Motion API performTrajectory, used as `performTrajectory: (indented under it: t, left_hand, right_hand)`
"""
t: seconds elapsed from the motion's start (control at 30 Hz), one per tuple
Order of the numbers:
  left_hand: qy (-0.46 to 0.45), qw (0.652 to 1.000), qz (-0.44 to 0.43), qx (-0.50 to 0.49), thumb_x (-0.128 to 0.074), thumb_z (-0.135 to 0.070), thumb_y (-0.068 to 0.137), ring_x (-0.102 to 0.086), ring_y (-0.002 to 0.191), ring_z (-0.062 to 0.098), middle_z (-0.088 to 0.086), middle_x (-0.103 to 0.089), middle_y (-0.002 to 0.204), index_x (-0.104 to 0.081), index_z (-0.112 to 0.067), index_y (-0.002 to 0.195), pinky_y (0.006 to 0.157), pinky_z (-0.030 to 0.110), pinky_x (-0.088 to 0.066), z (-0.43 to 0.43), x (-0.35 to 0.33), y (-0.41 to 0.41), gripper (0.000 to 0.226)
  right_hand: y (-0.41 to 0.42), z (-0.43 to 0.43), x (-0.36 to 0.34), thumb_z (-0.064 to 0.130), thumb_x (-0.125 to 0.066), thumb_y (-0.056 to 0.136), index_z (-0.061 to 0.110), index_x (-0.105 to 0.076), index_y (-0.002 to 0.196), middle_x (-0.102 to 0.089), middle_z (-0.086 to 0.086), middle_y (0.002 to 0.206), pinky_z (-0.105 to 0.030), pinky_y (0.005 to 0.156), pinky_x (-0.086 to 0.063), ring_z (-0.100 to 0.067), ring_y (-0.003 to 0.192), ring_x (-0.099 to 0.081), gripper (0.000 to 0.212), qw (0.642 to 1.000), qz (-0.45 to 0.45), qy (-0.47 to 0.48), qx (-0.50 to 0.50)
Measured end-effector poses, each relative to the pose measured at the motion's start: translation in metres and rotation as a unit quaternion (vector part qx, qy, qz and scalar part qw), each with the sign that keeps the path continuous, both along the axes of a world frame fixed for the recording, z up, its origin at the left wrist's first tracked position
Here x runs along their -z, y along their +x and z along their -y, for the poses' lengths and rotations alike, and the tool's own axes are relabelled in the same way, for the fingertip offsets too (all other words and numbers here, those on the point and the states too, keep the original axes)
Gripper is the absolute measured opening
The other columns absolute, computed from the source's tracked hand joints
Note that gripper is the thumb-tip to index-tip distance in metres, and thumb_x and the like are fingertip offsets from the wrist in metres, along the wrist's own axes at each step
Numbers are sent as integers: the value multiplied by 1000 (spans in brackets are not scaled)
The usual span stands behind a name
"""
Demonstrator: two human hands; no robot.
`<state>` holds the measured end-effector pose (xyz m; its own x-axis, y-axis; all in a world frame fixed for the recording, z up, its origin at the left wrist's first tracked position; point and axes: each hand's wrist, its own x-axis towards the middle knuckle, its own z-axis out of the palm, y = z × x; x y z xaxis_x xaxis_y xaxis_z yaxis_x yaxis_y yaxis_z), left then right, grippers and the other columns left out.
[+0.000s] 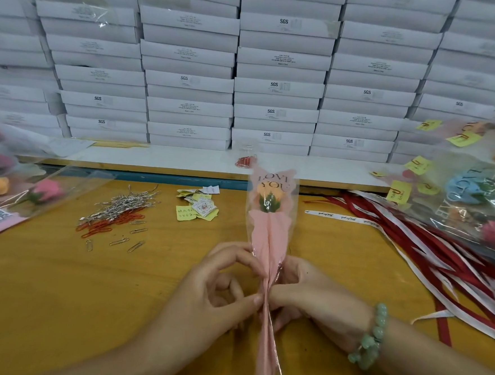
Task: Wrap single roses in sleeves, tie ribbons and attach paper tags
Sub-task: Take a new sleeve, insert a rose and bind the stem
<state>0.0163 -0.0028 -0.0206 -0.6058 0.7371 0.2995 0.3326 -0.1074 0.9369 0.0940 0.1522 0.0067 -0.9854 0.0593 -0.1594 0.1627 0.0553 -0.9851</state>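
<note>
Held over the table (157,283), pinched at the gathered neck of the sleeve (270,235) by left hand (218,293) and right hand (314,297); liable to unfurl and drop the rose (271,192) on any slackening toward the ribbons (412,245).

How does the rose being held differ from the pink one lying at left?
The held rose is orange; the left rose is pink. The held rose stands upright, its sleeve gripped by the left hand and right hand; the left rose lies flat, untouched. Both sit in clear sleeves.
</note>
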Motion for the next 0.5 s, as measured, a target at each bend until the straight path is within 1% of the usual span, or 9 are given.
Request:
performTrajectory:
  t: [0.07, 0.13, 0.23, 0.3, 0.33, 0.37, 0.4, 0.43, 0.5]
  left_hand:
    - [-3, 1000, -9, -12, -74, -20, 71, -59, 61, 9, -25, -55, 114, -70, -35, 87, 56, 28, -51, 0, -1, 2, 22]
    - [1, 1000, -18, -7, -72, -27, 73, -61, 65, 8, -24, -56, 113, -70, -36, 90, 55, 25, -49, 1, -3, 3, 20]
    - [1, 1000, -24, 5, -64, -21, 80, -62, 70, 10, -20, -55, 114, -70, -35, 96, 55, 22, -48, 2, -3, 5, 22]
    - [-6, 999, -32, 9, -60, -20, 83, -63, 73, 11, -15, -58, 112, -68, -38, 103, 57, 22, -48, 5, -4, 5, 28]
    - [-14, 999, -33, 4, -59, -23, 84, -64, 73, 10, -12, -63, 105, -65, -41, 107, 58, 22, -48, 6, -6, 5, 30]
    - [-22, 999, -30, -14, -59, -25, 87, -64, 72, 8, -6, -67, 96, -61, -45, 110, 58, 21, -48, 7, -9, 2, 31]
    - [-22, 998, -25, -43, -59, -24, 91, -65, 71, 4, -4, -69, 90, -59, -47, 110, 59, 20, -49, 8, -12, -2, 30]
    - [-14, 996, -26, -80, -58, -18, 94, -65, 70, 3, -6, -71, 91, -60, -46, 109, 59, 20, -50, 8, -16, -11, 31]
    - [2, 987, -49, -153, -56, -7, 93, -67, 79, 6, -14, -69, 104, -62, -35, 108, 66, 26, -52, 12, -26, -39, 33]
  right_hand:
    - [0, 0, 0, -4, -62, 71, 7, -59, 102, -64, -2, 75, -26, 56, -54, -13, 64, -65, 33, 1000, -4, -4, 4]
    - [1, 0, -1, -9, -61, 76, 4, -58, 103, -63, -4, 75, -27, 56, -53, -13, 62, -64, 31, 1000, -7, -10, 7]
    - [2, -2, -1, -17, -52, 81, 5, -56, 98, -64, -4, 69, -26, 55, -53, -15, 60, -63, 28, 999, -8, -39, 11]
    - [2, -3, -2, -18, -53, 78, 5, -55, 95, -63, -3, 66, -27, 55, -51, -16, 59, -61, 29, 998, -12, -57, 9]
    - [2, -3, -2, -16, -55, 74, 6, -55, 93, -63, -2, 65, -27, 55, -51, -16, 58, -61, 29, 998, -14, -63, 9]
    - [2, -4, -3, -14, -57, 70, 6, -55, 91, -63, -2, 65, -27, 54, -50, -16, 58, -60, 29, 998, -13, -68, 8]
    - [2, -4, -3, -14, -56, 70, 6, -54, 90, -63, -1, 65, -26, 53, -50, -15, 58, -60, 28, 997, -13, -71, 5]
    - [2, -5, -4, -15, -54, 73, 6, -54, 89, -62, -1, 65, -25, 53, -50, -14, 58, -60, 27, 997, -12, -73, 1]
    - [2, -6, -4, -17, -50, 77, 4, -53, 91, -61, -1, 66, -25, 54, -51, -13, 59, -60, 25, 997, -9, -73, -1]
